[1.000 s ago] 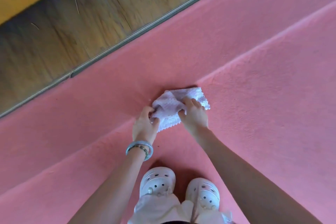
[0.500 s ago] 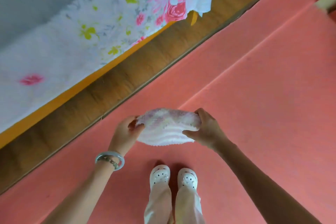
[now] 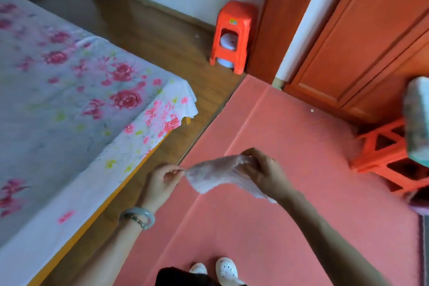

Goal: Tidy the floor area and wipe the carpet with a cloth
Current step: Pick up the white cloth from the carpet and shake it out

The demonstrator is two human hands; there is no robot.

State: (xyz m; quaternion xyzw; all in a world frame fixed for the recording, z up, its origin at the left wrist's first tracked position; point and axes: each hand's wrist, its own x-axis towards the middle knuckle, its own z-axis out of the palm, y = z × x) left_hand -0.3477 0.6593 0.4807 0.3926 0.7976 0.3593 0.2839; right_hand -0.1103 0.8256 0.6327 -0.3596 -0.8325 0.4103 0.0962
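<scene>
A pale pink-white cloth [image 3: 217, 175] hangs in the air between both hands, well above the pink carpet [image 3: 290, 227]. My left hand [image 3: 162, 181] pinches the cloth's left corner between thumb and fingers. My right hand [image 3: 264, 172] grips the cloth's right end with curled fingers. The cloth sags in the middle and its lower edge droops below my right wrist.
A bed with a rose-patterned sheet [image 3: 69, 100] fills the left. Wooden floor [image 3: 162, 37] runs beside the carpet. One orange plastic stool [image 3: 232, 35] stands by the door frame, another [image 3: 390, 158] at the right with a bundle [image 3: 417, 118] on it. Orange wooden doors [image 3: 362, 37] lie ahead.
The cloth has been lifted off the carpet and is now held stretched in the air. The view has risen from the floor to the room.
</scene>
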